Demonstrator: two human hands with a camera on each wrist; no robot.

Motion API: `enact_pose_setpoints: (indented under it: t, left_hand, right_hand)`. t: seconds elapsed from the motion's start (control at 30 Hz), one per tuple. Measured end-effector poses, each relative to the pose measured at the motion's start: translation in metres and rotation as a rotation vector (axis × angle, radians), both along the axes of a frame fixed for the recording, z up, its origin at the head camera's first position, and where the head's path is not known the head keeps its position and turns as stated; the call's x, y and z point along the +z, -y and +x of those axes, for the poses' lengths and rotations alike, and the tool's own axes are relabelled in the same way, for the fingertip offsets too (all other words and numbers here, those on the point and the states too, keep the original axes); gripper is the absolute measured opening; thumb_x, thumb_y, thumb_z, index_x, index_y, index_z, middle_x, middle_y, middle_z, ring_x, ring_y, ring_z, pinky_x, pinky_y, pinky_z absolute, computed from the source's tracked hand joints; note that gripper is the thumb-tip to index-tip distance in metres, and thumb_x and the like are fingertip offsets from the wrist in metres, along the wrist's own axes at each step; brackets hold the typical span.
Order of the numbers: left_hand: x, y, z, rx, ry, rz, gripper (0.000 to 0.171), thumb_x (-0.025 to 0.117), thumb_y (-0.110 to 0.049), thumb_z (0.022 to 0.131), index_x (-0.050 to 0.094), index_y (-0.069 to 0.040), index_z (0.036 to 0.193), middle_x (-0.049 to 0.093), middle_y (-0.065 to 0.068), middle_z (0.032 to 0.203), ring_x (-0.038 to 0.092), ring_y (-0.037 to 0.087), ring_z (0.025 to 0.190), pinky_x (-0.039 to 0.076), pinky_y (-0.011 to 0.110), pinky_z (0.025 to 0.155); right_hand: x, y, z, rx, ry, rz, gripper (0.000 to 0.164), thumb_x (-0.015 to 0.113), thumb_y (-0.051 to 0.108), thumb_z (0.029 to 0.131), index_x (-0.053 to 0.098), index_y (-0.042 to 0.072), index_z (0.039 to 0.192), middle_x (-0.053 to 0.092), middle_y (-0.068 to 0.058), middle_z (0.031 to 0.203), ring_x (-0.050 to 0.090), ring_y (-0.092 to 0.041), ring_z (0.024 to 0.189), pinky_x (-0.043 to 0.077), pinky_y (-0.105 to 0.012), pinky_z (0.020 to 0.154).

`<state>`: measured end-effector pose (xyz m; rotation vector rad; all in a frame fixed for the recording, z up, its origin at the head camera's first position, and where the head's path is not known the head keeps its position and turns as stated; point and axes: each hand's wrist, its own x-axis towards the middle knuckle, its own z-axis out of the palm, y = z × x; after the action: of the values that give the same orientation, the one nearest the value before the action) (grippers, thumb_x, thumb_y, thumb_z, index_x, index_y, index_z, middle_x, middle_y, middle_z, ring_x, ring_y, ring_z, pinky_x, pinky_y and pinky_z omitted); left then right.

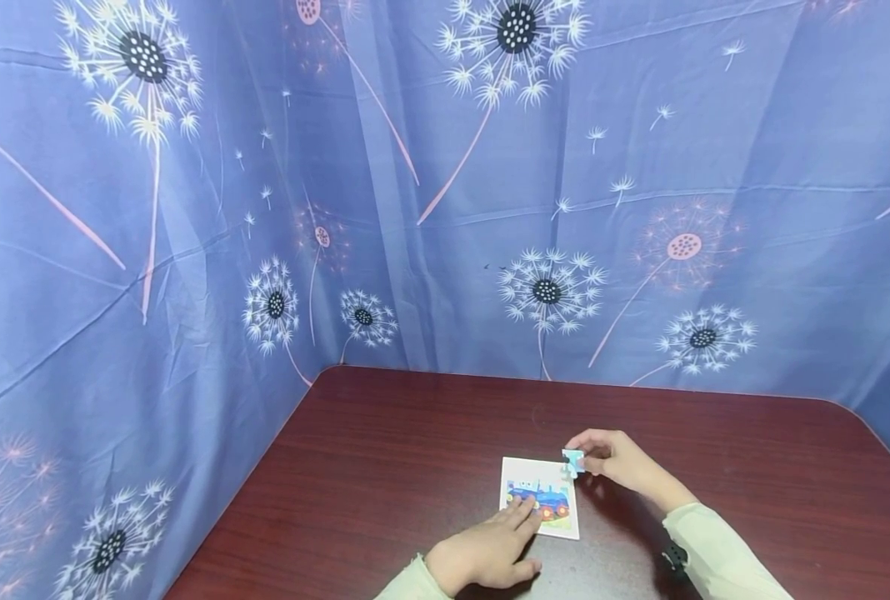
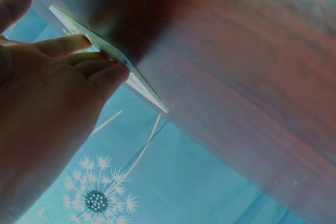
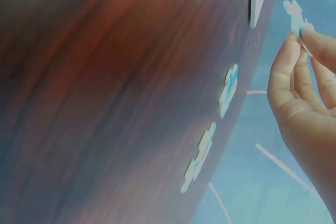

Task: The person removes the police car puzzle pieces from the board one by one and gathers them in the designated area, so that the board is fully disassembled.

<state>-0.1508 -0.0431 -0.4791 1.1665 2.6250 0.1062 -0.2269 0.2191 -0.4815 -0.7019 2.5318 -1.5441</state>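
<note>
1. Near the front of the dark red table, toward the person, a small white-bordered board lies flat, with a picture of a blue vehicle with red wheels on it.
2. I see the left hand resting on the board's near side; its fingers are fairly straight, the tips touching the face, the thumb held apart, and they have hold of nothing.
3. At the board's far right corner, the right hand pinches a small pale-blue and white piece between thumb and fingers, closed only as far as the piece allows.
4. From the head view that piece overlaps the corner; I cannot tell whether it touches the board.
5. Over by the right wrist, two more pieces lie on the table, one nearer the board and another just beside it, both apart from the board.
6. Both arms wear pale sleeves, and something black shows at the right cuff.
7. Behind the table and along its left side hangs a blue cloth, printed with white and pink dandelions.
</note>
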Motion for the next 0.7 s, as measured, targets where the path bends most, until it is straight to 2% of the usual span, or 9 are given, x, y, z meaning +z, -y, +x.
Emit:
enact_pose_setpoints:
  t: [0.43, 0.57, 0.7]
  left_hand:
    - [-0.001, 0.001, 0.001, -0.013, -0.008, -0.002, 0.063, 0.046, -0.043, 0.099, 0.034, -0.006, 0.149, 0.025, 0.013, 0.156, 0.023, 0.023, 0.144, 0.027, 0.031, 0.113]
    - [-0.001, 0.001, 0.001, -0.011, 0.002, 0.001, 0.063, 0.046, -0.043, 0.099, 0.034, -0.006, 0.149, 0.024, 0.013, 0.157, 0.023, 0.023, 0.144, 0.026, 0.030, 0.113]
    - [-0.001, 0.000, 0.000, -0.006, 0.011, -0.003, 0.063, 0.046, -0.043, 0.099, 0.034, -0.007, 0.149, 0.024, 0.012, 0.157, 0.022, 0.022, 0.144, 0.026, 0.030, 0.114]
  right_hand:
    - [0.010, -0.031, 0.004, -0.122, 0.063, -0.012, 0.028, 0.062, 0.005, 0.092, 0.062, -0.006, 0.118, 0.067, -0.018, 0.100, 0.064, -0.019, 0.079, 0.056, -0.035, 0.064]
    - [0.012, -0.043, 0.006, -0.170, 0.052, 0.011, 0.030, 0.063, 0.008, 0.092, 0.062, -0.004, 0.119, 0.066, -0.019, 0.109, 0.061, -0.015, 0.088, 0.054, -0.031, 0.066]
    - [0.014, -0.056, 0.008, -0.204, 0.023, 0.040, 0.030, 0.063, 0.008, 0.092, 0.062, -0.005, 0.119, 0.065, -0.019, 0.111, 0.059, -0.010, 0.087, 0.053, -0.032, 0.065]
